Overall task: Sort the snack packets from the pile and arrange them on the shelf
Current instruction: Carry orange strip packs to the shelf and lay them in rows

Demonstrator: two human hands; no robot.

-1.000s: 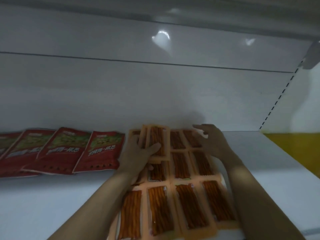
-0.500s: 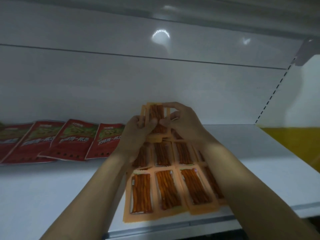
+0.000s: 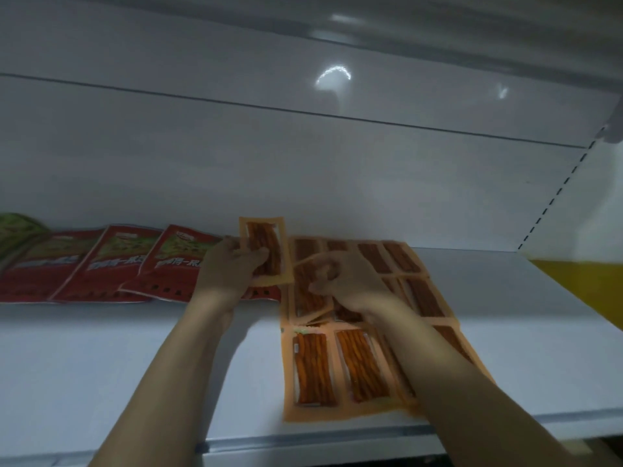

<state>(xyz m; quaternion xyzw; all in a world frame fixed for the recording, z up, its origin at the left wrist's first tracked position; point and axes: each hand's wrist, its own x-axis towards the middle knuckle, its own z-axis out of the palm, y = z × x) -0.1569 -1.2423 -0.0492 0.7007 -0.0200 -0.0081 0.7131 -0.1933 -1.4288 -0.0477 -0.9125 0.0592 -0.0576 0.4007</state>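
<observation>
Left hand point(image 3: 232, 267) grips 1 orange snack packet point(image 3: 266, 252), thumb across its front, holding it nearly upright above the white shelf point(image 3: 135, 365), just in front of the nearest red packet. Right hand point(image 3: 347, 281) is down on the orange packets laid flat point(image 3: 354, 362) in rows, fingers curled and pinching another orange packet point(image 3: 308, 291) by its upper edge, tilted off the layer. To the left, a row of red packets point(image 3: 111, 261) overlaps along the back wall.
</observation>
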